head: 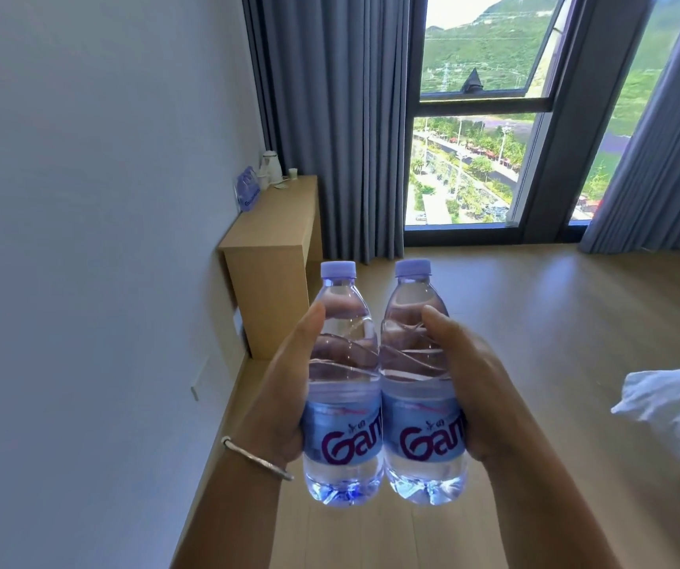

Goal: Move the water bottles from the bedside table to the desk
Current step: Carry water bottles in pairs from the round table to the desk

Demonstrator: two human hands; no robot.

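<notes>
Bottles (383, 388) side by side between curled fingers (313, 318)

Bottles (383, 384) side by side; desk (277, 223) behind-left.

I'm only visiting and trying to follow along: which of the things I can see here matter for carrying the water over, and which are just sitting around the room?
Part of the job:
left bottle, held in the left hand
right bottle, held in the right hand
desk by the wall

Just lying about:
kettle and cup on the desk
curtains
window
white pillow
</notes>
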